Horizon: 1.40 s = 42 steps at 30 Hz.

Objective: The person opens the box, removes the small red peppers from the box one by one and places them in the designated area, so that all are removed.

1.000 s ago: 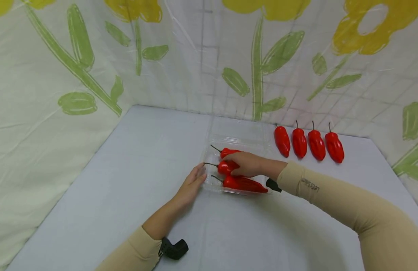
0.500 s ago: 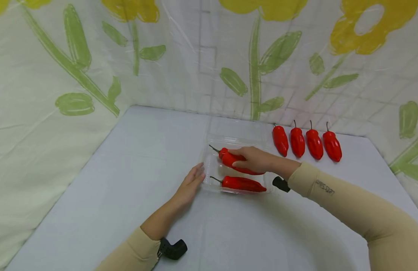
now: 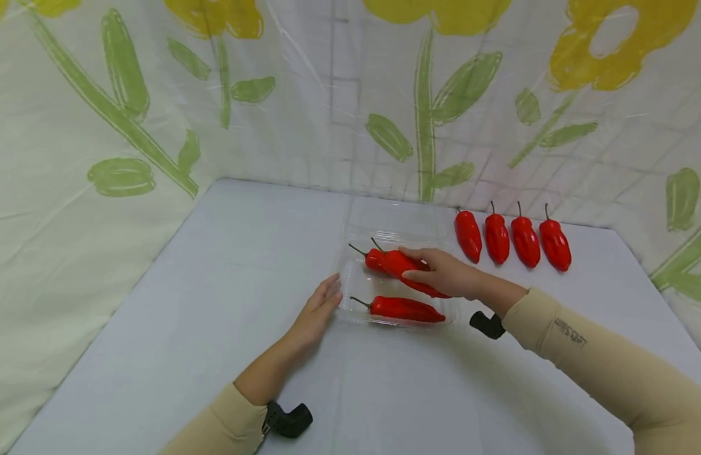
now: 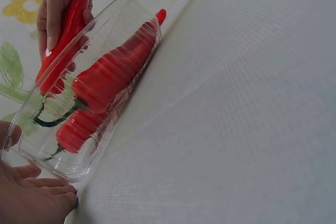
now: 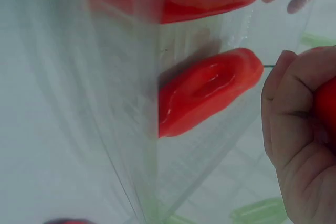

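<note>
A red chili pepper (image 3: 400, 265) is in my right hand (image 3: 444, 273), raised over a clear plastic clamshell box (image 3: 359, 281), its stem pointing up to the left. Inside the box lie two more red peppers: the front pepper (image 3: 407, 309) along the near wall, and the back pepper (image 3: 374, 260), partly hidden by the held one in the head view. My left hand (image 3: 315, 314) rests against the box's left side with fingers extended. In the left wrist view, its thumb (image 4: 9, 134) is at the rim and its fingers lie by the end wall.
Several red peppers (image 3: 511, 240) stand in a row at the table's back right, stems toward the wall. The box's transparent lid (image 3: 396, 215) lies folded open behind it. A flower-printed curtain (image 3: 305, 101) borders the table at the back and sides.
My right hand has picked the middle pepper up from the box, shifting it first back, then right, and tilting it. My left hand keeps its place at the box's left side.
</note>
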Tool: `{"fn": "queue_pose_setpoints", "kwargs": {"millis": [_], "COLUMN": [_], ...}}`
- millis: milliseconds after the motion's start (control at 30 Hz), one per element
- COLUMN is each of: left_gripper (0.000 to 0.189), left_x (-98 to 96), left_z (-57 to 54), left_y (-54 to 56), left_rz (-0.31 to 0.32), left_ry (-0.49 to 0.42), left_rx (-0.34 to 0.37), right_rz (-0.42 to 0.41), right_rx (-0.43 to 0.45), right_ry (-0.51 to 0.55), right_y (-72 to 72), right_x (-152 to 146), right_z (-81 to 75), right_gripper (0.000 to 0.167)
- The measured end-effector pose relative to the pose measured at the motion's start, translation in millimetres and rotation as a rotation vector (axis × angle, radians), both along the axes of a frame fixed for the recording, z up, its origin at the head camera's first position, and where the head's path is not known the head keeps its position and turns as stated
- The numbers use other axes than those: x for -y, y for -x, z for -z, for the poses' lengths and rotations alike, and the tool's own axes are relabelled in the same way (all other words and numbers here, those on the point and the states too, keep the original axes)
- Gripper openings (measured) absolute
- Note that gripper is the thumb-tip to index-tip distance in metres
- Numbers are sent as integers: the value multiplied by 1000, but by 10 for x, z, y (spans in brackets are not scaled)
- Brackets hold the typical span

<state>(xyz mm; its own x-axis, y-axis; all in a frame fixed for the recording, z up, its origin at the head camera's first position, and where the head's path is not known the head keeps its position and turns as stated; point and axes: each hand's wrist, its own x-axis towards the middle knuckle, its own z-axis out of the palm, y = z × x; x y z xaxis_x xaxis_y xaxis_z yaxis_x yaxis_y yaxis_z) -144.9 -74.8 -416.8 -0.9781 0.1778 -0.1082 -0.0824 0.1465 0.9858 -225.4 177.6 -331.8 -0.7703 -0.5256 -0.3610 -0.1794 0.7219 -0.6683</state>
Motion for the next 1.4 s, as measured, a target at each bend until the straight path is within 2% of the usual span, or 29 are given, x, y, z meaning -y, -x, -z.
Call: {"fn": "queue_pose_setpoints", "kwargs": {"millis": [100, 200, 300, 533, 700, 1000, 1400], "left_gripper": [53, 52, 51, 51, 51, 51, 51], "left_x": [3, 2, -3, -9, -2, -1, -6], "left_z": [-1, 2, 9, 4, 13, 29, 7], "left_y": [-11, -1, 17, 17, 16, 16, 12], "left_rz": [1, -2, -13, -4, -13, -5, -2], "left_ry": [0, -3, -23, -22, -15, -34, -37], "left_rx": [-12, 7, 45, 33, 31, 28, 35], "right_rz": [12, 42, 93, 241, 284, 386, 469], "right_rx": [1, 3, 23, 49, 69, 59, 60], "right_ry": [16, 46, 85, 182, 236, 261, 245], "right_y": [-24, -49, -81, -176, -236, -299, -378], "right_x": [-28, -49, -76, -167, -221, -391, -676], "right_z": [8, -13, -49, -123, -124, -64, 43], "right_gripper": [65, 66, 66, 67, 68, 72, 72]}}
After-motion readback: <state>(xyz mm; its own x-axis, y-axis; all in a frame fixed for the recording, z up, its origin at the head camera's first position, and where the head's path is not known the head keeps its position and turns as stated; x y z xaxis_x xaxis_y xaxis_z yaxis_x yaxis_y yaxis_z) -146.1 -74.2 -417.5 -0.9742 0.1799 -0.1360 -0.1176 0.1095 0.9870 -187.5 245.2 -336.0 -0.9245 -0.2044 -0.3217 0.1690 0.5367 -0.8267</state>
